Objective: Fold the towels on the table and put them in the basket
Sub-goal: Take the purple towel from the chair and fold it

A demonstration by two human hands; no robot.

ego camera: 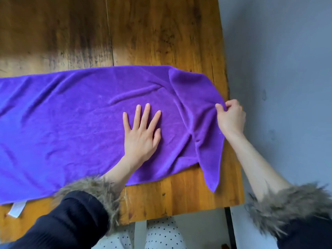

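I see one purple towel [71,119] spread lengthwise across the wooden table [161,33], plush, lightly creased, its left end running out of view. Its right end is lifted and partly turned over, one corner hanging past the table's near edge. A white tag [17,210] shows under the near hem. My left hand [142,133] lies flat on the cloth, fingers spread. My right hand [230,117] has its grip pinched on the towel's right edge.
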